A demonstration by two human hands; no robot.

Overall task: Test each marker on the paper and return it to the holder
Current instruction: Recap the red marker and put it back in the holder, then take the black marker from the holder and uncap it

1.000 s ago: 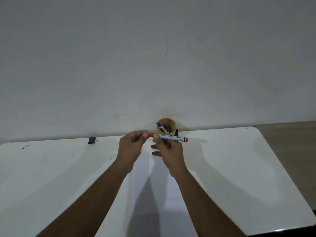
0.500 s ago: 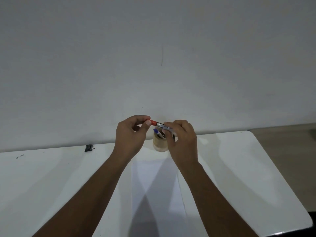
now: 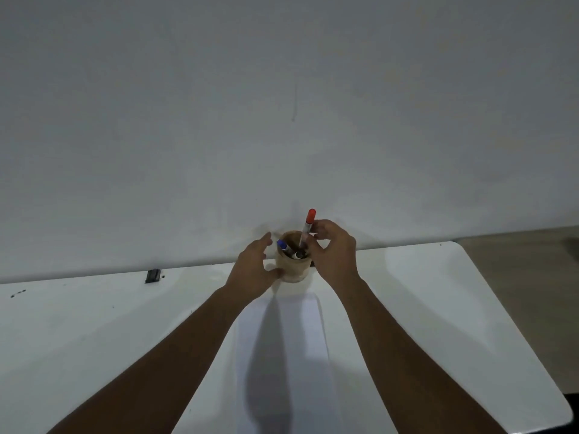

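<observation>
A round wooden holder (image 3: 293, 268) stands at the table's far edge by the wall. A red-capped marker (image 3: 308, 227) stands nearly upright, its lower end inside the holder, pinched by the fingers of my right hand (image 3: 332, 252). My left hand (image 3: 255, 267) curls around the holder's left side, fingers apart, thumb touching its base. A blue-capped marker (image 3: 284, 246) and a dark-ended marker (image 3: 297, 254) lean inside the holder. A white sheet of paper (image 3: 282, 346) lies in front of the holder, between my forearms.
The white table (image 3: 438, 308) has a rounded right corner, and floor shows beyond it. A small black object (image 3: 153, 275) lies at the far edge on the left. Dark specks (image 3: 17, 293) mark the far left. A plain wall rises directly behind the holder.
The red marker was held level between both hands with its cap on. Now my left hand has let go and moved to the holder, and my right hand has stood the marker in it.
</observation>
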